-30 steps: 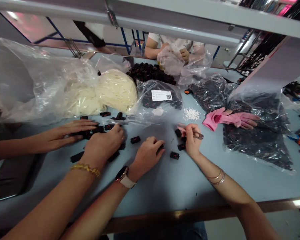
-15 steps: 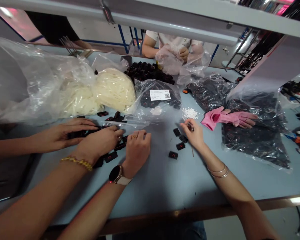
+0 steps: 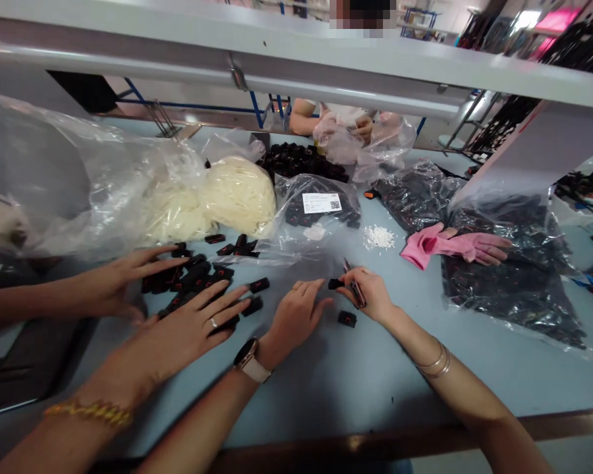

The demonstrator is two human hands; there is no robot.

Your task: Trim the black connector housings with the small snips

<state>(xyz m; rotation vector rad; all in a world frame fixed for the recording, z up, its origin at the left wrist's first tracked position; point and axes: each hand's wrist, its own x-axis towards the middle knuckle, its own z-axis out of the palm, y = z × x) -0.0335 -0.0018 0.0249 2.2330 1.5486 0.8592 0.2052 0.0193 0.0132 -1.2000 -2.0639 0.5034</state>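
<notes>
My left hand (image 3: pixel 296 319), below a watch, hovers over or rests on the table with fingers stretched and thumb apart, holding nothing visible. My right hand (image 3: pixel 373 296) is closed around a slim pen-like tool (image 3: pixel 358 293) whose exact kind is unclear. Its fingertips are at a small black plastic housing (image 3: pixel 334 284); whether they grip it I cannot tell. Another black housing (image 3: pixel 346 318) with a red mark lies just below. A heap of tiny white pieces (image 3: pixel 379 237) sits beyond my right hand.
A co-worker's two hands (image 3: pixel 188 326) reach in from the left over a pile of black housings (image 3: pixel 192 280). Clear bags hold cream parts (image 3: pixel 240 194) and black parts (image 3: pixel 514 289). Pink gloves (image 3: pixel 454 247) lie at right; another person (image 3: pixel 331 125) sits opposite.
My left hand has moved right and its fingers have straightened. My right hand has come left and nearer, over the black housings. The co-worker's hand has spread beside the pile.
</notes>
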